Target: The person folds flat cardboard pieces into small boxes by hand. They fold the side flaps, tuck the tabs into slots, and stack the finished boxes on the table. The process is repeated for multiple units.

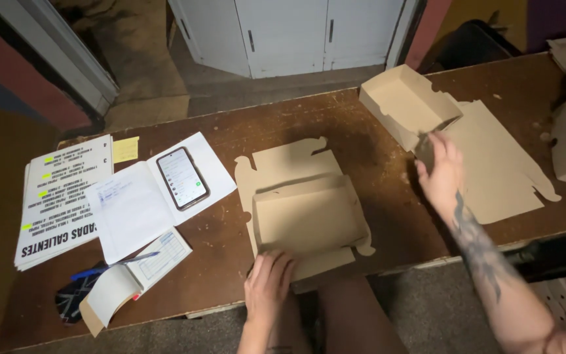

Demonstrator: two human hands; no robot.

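Cardboard box (309, 219) under left hand (268, 285), right hand (441, 174) touching second box (406, 105)

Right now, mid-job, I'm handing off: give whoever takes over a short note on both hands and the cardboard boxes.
Left hand: flat on the near edge of the half-folded box, table centre.
Right hand: touching the folded box where it meets the flat blank; grip unclear.
Done: one box looks formed.
Left: centre box's flaps lie open; blank unfolded.
Phone and papers lie far left.
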